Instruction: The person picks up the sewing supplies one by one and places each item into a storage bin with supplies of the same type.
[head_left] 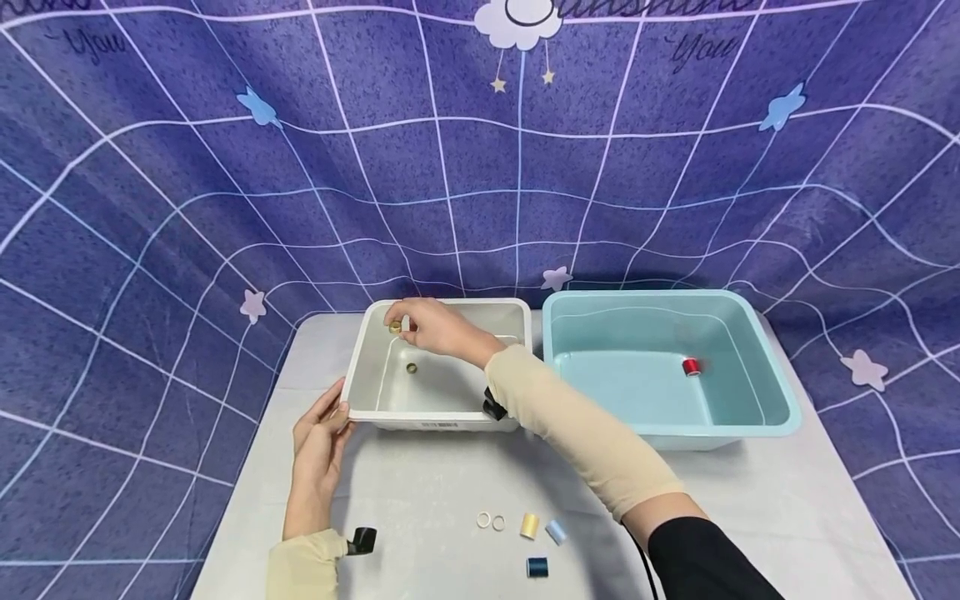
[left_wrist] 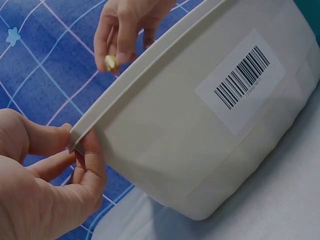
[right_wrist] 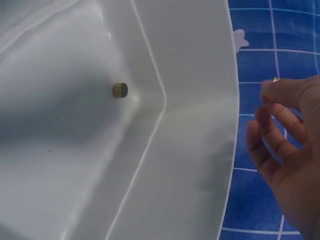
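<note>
My left hand (head_left: 318, 450) grips the near left corner of a white plastic bin (left_wrist: 145, 115), thumb on top of the rim and fingers underneath. Above the far left part of that bin is my right hand (head_left: 438, 327), pinching a small gold-coloured ring (left_wrist: 111, 62) between thumb and fingertips. The right wrist view shows only a sliver of this ring, the rest hidden behind the fingers. On the bin's floor lies a short brass-coloured ring (right_wrist: 120, 90), below the right hand.
Right of the white bin stands a light blue tub (head_left: 630, 392) with a red thread spool (head_left: 692, 367) inside. Two pale rings (head_left: 483, 520), a yellow spool (head_left: 529, 525), a light blue spool (head_left: 557, 532) and a dark blue spool (head_left: 537, 567) lie on the white table in front.
</note>
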